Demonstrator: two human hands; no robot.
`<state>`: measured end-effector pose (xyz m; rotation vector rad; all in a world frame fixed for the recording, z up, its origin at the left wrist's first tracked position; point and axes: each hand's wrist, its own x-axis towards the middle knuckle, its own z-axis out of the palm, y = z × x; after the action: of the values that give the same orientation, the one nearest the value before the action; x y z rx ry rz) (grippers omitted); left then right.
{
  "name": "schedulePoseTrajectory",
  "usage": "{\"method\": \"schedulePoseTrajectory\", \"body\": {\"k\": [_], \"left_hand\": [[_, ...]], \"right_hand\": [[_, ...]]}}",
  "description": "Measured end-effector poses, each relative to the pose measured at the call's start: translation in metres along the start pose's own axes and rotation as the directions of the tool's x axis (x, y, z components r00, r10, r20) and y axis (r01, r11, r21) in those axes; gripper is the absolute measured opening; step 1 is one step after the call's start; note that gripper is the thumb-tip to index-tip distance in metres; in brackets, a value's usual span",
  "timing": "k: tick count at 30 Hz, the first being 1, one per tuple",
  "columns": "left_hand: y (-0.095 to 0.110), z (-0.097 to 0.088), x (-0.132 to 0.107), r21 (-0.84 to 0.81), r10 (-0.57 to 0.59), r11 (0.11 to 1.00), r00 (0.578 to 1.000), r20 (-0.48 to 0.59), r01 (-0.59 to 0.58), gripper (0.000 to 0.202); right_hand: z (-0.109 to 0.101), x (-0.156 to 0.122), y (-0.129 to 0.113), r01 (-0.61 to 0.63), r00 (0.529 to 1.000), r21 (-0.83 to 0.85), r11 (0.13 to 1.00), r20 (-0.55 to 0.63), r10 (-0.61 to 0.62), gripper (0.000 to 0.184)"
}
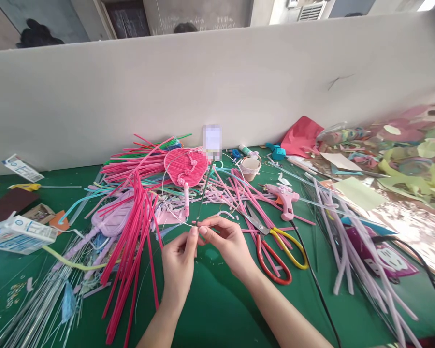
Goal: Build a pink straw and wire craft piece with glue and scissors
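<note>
My left hand point(179, 263) and my right hand point(224, 244) meet over the middle of the green table, fingers pinched together. Between the fingertips is the lower end of a thin dark green stem point(204, 192), which slants up and away. A thin white wire point(164, 195), curved into a large hoop, also runs into the pinch. Which fingers bear on which piece is partly hidden. Just beyond the hands lies a pink fan point(186, 166) made of pipe cleaners, with small flowers and a handle. Scissors point(263, 232) with red and yellow handles rest right of my right hand.
Pink pipe cleaners point(130, 256) are piled at left, near a lilac fan point(112, 215) and metal wires point(39, 309). To the right are a pink glue gun point(284, 197) with a black cord, a paper cup point(250, 168) and lilac pipe cleaners point(342, 256). A white partition point(130, 92) stands behind.
</note>
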<state>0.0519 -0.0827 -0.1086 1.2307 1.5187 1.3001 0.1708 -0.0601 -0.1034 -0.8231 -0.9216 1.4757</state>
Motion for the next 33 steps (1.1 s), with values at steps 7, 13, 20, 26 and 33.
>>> {"method": "schedulePoseTrajectory", "body": {"k": [7, 13, 20, 26, 33], "left_hand": [[0.0, 0.0, -0.001, -0.002, 0.006, 1.0, 1.0, 0.004, -0.006, 0.046], [0.003, 0.0, -0.001, 0.039, 0.028, 0.999, 1.0, 0.011, -0.028, 0.046], [0.009, 0.001, -0.002, 0.079, 0.043, 0.996, 0.999, 0.012, -0.044, 0.046], [0.007, 0.002, -0.002, 0.052, 0.05, 0.997, 0.999, 0.021, -0.051, 0.044], [0.001, 0.001, 0.0, -0.013, 0.007, 1.0, 1.0, 0.026, -0.007, 0.045]], "right_hand": [[-0.001, 0.0, 0.0, -0.009, 1.0, -0.006, 1.0, -0.003, 0.009, 0.018], [-0.001, -0.001, -0.005, -0.081, 0.997, 0.019, 0.997, -0.003, 0.081, 0.025], [0.002, -0.003, -0.01, -0.14, 0.99, 0.035, 0.989, -0.014, 0.141, 0.025], [0.002, -0.002, -0.005, -0.13, 0.989, 0.095, 0.987, -0.062, 0.136, 0.027], [0.001, -0.004, -0.008, -0.105, 0.994, 0.019, 0.994, -0.02, 0.105, 0.025]]}}
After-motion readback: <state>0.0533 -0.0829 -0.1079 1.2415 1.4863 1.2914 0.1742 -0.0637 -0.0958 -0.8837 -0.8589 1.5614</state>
